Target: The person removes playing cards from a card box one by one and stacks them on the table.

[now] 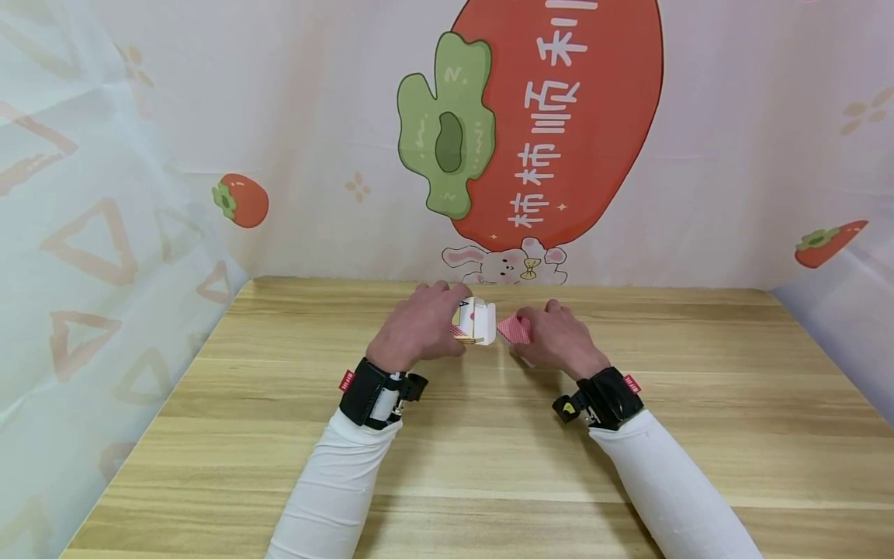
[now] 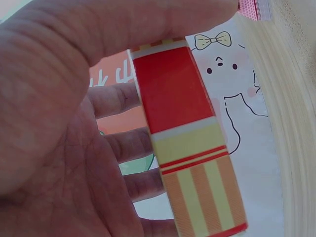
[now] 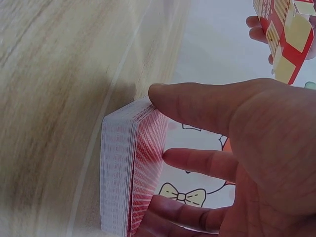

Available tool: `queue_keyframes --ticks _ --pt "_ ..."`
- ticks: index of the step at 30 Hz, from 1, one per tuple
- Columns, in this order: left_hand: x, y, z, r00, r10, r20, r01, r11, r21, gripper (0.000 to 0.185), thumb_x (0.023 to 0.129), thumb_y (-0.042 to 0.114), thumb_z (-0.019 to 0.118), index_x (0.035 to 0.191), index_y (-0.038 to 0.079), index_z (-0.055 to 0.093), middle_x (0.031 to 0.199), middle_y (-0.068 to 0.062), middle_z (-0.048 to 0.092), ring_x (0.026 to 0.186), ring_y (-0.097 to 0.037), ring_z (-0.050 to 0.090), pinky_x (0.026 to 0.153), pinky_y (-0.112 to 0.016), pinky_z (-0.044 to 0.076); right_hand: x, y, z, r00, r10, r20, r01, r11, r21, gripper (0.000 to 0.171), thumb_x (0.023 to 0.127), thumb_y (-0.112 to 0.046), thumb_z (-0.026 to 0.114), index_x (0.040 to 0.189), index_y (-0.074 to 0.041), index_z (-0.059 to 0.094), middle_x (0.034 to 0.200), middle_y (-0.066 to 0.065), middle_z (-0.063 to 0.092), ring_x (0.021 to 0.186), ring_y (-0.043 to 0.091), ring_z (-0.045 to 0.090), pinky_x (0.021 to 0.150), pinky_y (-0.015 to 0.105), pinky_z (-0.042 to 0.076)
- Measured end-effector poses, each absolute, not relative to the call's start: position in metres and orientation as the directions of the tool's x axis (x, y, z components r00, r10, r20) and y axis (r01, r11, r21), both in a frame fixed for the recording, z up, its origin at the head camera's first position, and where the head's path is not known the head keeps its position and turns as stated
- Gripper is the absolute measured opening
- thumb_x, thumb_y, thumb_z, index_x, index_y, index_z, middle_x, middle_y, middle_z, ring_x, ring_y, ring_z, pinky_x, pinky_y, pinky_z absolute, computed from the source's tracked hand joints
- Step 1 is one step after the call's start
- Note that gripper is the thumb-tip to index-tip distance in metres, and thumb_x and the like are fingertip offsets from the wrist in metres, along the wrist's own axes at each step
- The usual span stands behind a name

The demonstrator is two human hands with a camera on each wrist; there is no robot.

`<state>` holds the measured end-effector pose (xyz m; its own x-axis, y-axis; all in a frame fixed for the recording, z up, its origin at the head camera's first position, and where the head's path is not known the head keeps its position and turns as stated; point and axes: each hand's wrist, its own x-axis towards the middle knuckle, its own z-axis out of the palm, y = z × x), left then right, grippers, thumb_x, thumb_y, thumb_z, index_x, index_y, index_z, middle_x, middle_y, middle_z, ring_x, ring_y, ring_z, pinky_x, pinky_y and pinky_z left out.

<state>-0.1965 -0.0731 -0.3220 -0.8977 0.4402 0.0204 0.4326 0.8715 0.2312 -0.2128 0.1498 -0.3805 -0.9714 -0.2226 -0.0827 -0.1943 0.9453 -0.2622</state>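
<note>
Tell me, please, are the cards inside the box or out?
Out: the right hand grips the card deck, apart from the card box.

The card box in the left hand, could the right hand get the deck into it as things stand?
Probably yes: the right hand grips the deck just beside the box held by the left hand, with nothing between them. Whether the box's mouth is open cannot be told.

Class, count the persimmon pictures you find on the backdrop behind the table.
3: the big persimmon bearing white writing at centre, a small persimmon on the left, and another small one at the right. Others may lie out of frame.
</note>
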Motion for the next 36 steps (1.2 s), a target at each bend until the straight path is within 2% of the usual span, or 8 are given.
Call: queue_keyframes --ticks 36 --pt "-0.1967 -0.0715 -0.3226 -0.897 0.441 0.006 0.430 0.871 0.240 0.072 0.074 0.021 0.089 0.137 0.014 0.056 0.111 -0.007 0.059 0.095 -0.025 0.054 0.074 -0.039 0.052 -0.2122 0.1498 -0.3812 -0.973 -0.208 -0.101 -0.174 0.945 -0.279 0.065 0.084 -0.034 0.080 0.140 -0.009 0.058 0.111 0.018 0.056 0.103 0.035 0.051 0.078 0.046 0.050"
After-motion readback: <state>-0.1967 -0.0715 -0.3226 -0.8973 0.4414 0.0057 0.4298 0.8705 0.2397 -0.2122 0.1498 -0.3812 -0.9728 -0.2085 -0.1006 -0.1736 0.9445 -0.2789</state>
